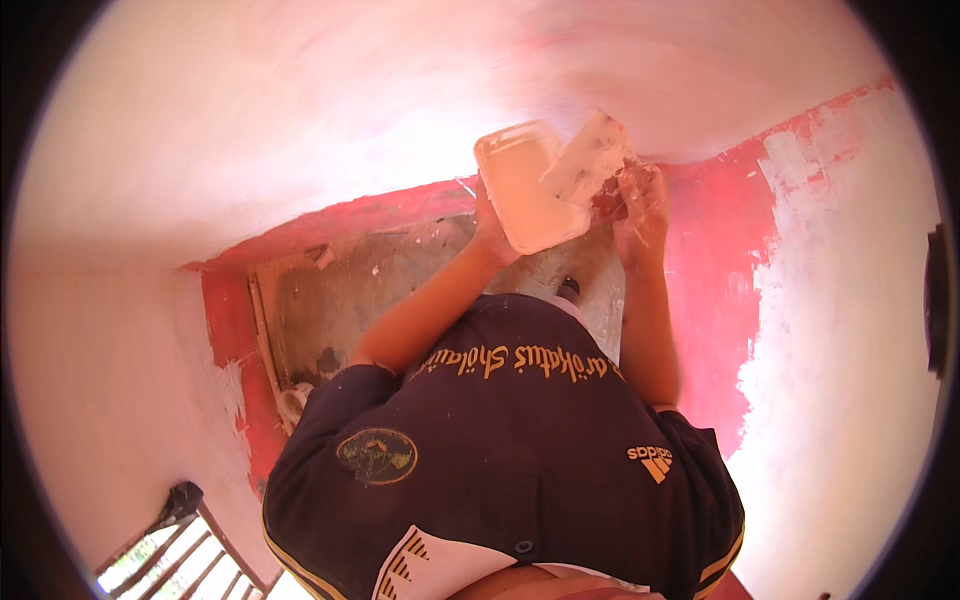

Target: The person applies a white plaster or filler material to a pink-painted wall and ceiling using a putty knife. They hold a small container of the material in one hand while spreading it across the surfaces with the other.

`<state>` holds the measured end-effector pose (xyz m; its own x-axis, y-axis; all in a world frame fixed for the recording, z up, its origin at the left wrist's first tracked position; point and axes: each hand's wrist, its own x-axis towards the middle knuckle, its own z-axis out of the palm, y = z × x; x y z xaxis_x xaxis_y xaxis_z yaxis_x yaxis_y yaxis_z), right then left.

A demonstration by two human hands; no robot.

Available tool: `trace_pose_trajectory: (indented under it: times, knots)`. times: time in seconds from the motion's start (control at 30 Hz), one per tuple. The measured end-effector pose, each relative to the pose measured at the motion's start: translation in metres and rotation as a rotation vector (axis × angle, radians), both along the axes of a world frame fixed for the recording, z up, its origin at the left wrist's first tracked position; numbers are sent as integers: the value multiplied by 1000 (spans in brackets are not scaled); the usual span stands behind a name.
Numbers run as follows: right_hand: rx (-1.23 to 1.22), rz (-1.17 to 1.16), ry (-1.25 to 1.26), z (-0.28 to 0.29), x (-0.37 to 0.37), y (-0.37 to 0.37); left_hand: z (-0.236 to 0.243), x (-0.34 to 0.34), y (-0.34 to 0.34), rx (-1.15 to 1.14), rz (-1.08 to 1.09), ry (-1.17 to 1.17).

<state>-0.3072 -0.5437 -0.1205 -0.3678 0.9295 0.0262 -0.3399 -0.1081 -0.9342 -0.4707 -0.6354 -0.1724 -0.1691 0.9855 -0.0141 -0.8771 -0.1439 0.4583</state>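
Observation:
My left hand (pixel 489 222) is wrapped round the side of a rectangular plastic tub (pixel 525 245) with rounded corners, held out in front of my chest. Pale, creamy putty fills much of it. In my right hand (pixel 643 208) is a putty knife (pixel 592 158) with a wide, flat blade smeared with the same pale stuff. Its blade lies over the right side of the tub, tilted, and my fingers close round its reddish handle. White smears mark my right fingers. Whether the blade touches the putty cannot be made out.
Ahead is a wall (pixel 330 110) coated whitish, with a red strip along its foot. The right wall (pixel 715 300) is part red, part white-coated. A stained floor (pixel 340 290) lies below, with a long thin stick (pixel 262 320) by the left wall. A barred opening (pixel 185 560) is at lower left.

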Motion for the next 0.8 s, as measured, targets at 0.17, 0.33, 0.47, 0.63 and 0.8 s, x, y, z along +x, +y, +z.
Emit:
trace_pose_trajectory:
  times: [0.17,0.33,0.47,0.63,0.8]
  knots:
    - [-169,92,176,-21,25,13,-15,-1,20,209,20,225]
    - [-335,47,343,-63,95,105,-69,26,92,-125,14,7]
    - [-353,-116,266,-141,181,275,-126,84,202,-77,-36,-212]
    - [-417,-355,183,-340,260,531,-238,144,353,-121,-76,-265]
    - [-363,-567,113,-607,324,759,-400,200,487,-255,77,-155]
